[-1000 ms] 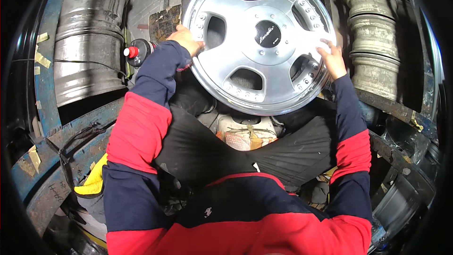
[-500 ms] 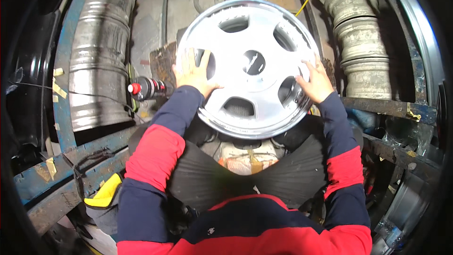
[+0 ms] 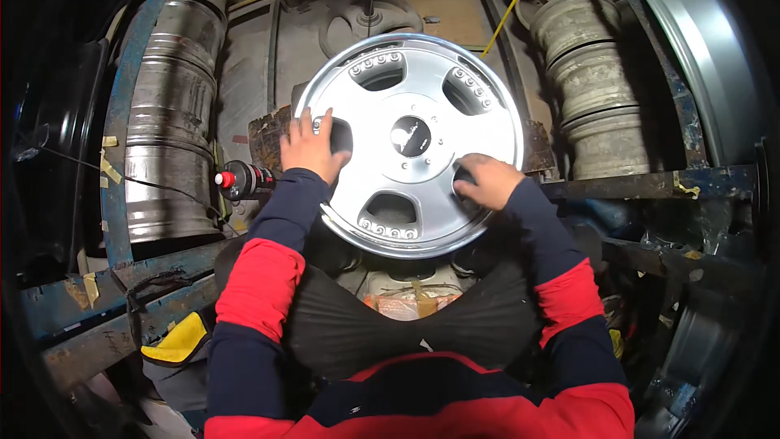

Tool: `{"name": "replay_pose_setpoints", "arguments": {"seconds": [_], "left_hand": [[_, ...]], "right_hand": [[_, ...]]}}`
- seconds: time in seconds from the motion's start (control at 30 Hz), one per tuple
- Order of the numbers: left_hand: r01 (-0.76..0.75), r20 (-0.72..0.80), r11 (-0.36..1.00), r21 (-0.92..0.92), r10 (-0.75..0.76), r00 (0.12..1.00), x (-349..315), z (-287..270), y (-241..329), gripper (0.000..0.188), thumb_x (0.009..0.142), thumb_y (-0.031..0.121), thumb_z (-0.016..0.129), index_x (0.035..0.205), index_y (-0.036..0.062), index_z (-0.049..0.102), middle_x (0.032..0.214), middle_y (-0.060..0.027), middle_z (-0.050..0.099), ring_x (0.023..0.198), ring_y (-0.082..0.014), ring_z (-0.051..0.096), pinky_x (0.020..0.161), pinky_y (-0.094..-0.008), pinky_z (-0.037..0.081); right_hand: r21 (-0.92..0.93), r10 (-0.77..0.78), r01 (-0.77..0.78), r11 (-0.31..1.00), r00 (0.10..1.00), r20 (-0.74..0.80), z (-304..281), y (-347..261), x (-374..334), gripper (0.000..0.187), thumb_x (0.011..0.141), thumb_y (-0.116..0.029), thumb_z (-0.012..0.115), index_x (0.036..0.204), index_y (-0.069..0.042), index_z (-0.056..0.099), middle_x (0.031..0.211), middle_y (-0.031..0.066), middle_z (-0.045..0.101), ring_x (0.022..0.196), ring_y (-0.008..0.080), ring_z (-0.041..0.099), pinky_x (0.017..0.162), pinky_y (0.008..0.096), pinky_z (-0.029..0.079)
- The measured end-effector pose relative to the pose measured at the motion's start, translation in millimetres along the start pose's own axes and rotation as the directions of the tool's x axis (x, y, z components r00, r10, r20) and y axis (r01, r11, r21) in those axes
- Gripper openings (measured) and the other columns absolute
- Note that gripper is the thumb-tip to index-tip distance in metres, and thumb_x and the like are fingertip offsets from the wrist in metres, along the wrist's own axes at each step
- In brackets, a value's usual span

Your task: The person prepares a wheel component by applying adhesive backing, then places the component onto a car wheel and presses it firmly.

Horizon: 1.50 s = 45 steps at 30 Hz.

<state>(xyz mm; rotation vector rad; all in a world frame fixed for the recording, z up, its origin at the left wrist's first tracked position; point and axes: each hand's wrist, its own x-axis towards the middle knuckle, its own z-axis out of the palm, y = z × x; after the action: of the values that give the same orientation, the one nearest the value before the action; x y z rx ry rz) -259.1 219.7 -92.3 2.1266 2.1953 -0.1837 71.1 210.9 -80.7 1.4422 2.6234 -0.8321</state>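
Observation:
A silver alloy wheel rim [image 3: 382, 175] lies face up in front of me, above my lap. At its middle is a dark centre cap [image 3: 411, 136], and rivet-like bolts show around the window openings. My left hand [image 3: 312, 149] rests on the rim's left side, fingers spread, with the thumb reaching over the left opening. Over the lower right opening is my right hand [image 3: 490, 181], its fingers bent and its thumb apart from the forefinger. The fingertips partly cover that opening, and neither hand holds a loose thing.
A dark bottle with a red cap [image 3: 244, 180] stands left of the wheel. Stacked metal rims [image 3: 166, 114] line the left side, and more stacked rims [image 3: 597, 81] the right. Worn blue metal frames [image 3: 122, 114] flank me. A yellow-and-grey cloth [image 3: 176, 341] hangs at lower left.
My right hand has moved from the wheel's right edge inward to the lower right opening. The wheel's face tilts differently and the glare has lessened. My left hand stays at the left side.

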Motion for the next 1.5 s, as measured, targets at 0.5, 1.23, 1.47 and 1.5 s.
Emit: {"name": "replay_pose_setpoints", "arguments": {"seconds": [0.5, 1.23, 1.47, 1.5], "left_hand": [[-0.022, 0.289, 0.367, -0.930, 0.767, 0.572, -215, -64, -3, 0.033, 0.091, 0.030, 0.066, 0.111, 0.0043, 0.069, 0.104, -0.0154, 0.070, 0.103, -0.0296, 0.065, 0.090, -0.0366, 0.049], [-0.192, -0.586, 0.714, -0.674, -0.358, 0.727, -257, -23, -1, 0.019, 0.076, 0.005, 0.070, 0.063, 0.0064, 0.057, 0.057, -0.0071, 0.053, 0.051, -0.0237, 0.052, 0.052, -0.0337, 0.037], [-0.330, -0.579, 0.540, -0.774, -0.393, 0.714, -260, -25, 7, 0.018, 0.076, 0.007, 0.071, 0.063, 0.0068, 0.058, 0.056, -0.0048, 0.052, 0.050, -0.0226, 0.051, 0.051, -0.0334, 0.034], [-0.322, -0.548, 0.475, -0.819, -0.481, 0.685, -265, -21, 10, 0.018, 0.078, 0.006, 0.070, 0.064, 0.0056, 0.058, 0.057, -0.0061, 0.052, 0.050, -0.0217, 0.052, 0.051, -0.0325, 0.036]], "right_hand": [[0.122, -0.070, 0.068, 0.990, 0.998, 0.012, -36, -11, -23, 0.044, 0.089, -0.035, 0.063, 0.120, -0.003, 0.061, 0.099, 0.0250, 0.067, 0.095, 0.0415, 0.065, 0.085, 0.0428, 0.051], [0.358, 0.156, -0.167, 0.919, 0.986, 0.060, -29, 219, 58, 0.064, 0.089, -0.022, 0.066, 0.143, -0.002, 0.038, 0.119, 0.0173, 0.060, 0.100, 0.0214, 0.060, 0.081, 0.0343, 0.051], [0.589, 0.052, -0.065, 0.805, 0.998, 0.038, -44, 267, 66, 0.055, 0.095, -0.021, 0.059, 0.144, -0.004, 0.039, 0.126, 0.0081, 0.055, 0.109, 0.0140, 0.053, 0.090, 0.0280, 0.044], [0.633, 0.096, -0.133, 0.763, 0.991, 0.093, -38, 254, 72, 0.052, 0.096, -0.023, 0.059, 0.142, -0.004, 0.043, 0.124, 0.0080, 0.056, 0.108, 0.0146, 0.054, 0.090, 0.0280, 0.044]]}}
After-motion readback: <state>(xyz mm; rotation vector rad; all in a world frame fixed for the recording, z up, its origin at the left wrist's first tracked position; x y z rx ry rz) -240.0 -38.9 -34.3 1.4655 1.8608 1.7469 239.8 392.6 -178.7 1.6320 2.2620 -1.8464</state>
